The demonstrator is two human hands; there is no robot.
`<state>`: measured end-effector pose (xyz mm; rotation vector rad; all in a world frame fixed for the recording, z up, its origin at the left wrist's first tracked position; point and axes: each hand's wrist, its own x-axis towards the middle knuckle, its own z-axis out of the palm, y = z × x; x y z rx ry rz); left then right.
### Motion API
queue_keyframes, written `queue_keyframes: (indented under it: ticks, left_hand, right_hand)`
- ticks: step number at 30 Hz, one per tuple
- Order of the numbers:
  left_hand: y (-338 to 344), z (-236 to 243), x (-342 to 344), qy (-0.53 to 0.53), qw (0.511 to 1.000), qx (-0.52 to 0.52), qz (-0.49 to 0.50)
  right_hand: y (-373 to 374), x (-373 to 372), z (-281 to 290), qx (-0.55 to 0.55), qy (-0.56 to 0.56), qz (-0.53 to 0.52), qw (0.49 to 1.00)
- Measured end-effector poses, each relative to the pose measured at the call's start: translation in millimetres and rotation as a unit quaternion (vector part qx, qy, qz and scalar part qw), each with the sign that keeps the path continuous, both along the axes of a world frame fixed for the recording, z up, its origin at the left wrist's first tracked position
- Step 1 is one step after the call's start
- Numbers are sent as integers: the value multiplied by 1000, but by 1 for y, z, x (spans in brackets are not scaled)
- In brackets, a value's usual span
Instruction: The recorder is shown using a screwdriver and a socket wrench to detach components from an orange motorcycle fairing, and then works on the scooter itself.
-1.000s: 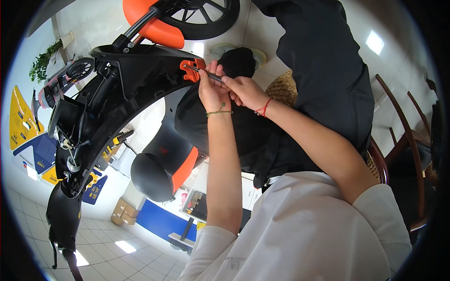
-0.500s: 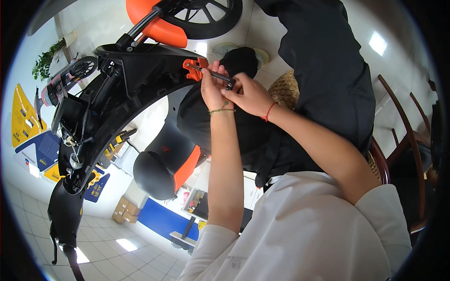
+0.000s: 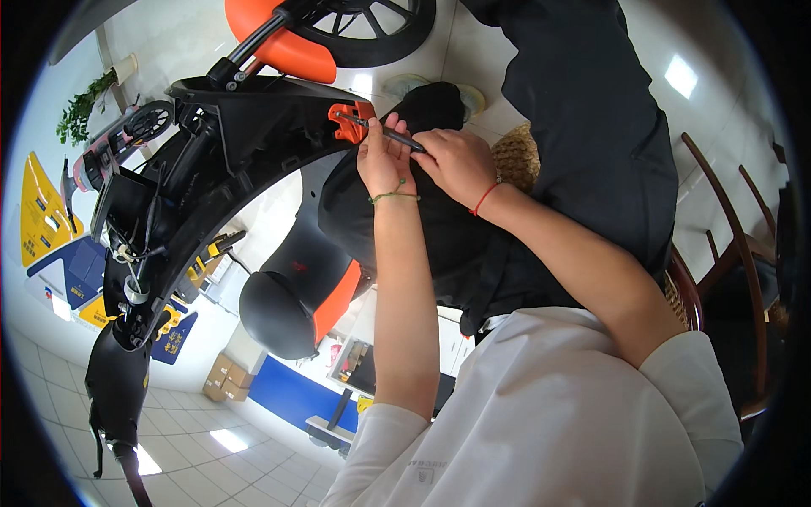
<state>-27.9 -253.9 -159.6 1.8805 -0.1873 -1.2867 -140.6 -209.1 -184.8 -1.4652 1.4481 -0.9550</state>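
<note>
A slim dark screwdriver (image 3: 404,140) slants from upper left to lower right between my hands. Its thin tip meets an orange plastic bracket (image 3: 348,123) at the end of the scooter's black curved body panel (image 3: 279,118). My left hand (image 3: 384,160) is turned palm up, with thumb and fingers around the shaft close to the bracket. The right hand (image 3: 459,160), knuckles up, closes its fingers on the handle end, which is partly hidden. Whether the tip sits in a screw is too small to tell.
An orange fender (image 3: 291,55) and black wheel (image 3: 372,42) are at the top. The black and orange seat (image 3: 283,313) lies left of my left forearm. A wooden chair (image 3: 735,245) stands at right, with cartons (image 3: 226,378) and a potted plant (image 3: 84,110) beyond the scooter.
My right hand has shifted its grip and turned knuckles up over the screwdriver's end, which showed sideways before. The left hand has moved slightly left along the shaft.
</note>
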Motion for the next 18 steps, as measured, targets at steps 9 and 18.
queue_keyframes:
  ticks: [9, 18]
  left_hand:
    - [5, -3, 8, 14, 999, -41, -21]
    - [8, -12, 7, 60, 998, -36, 0]
  right_hand:
    - [-7, 7, -7, 482, -465, 17, 742]
    - [-9, 7, -2, 135, -100, -22, 986]
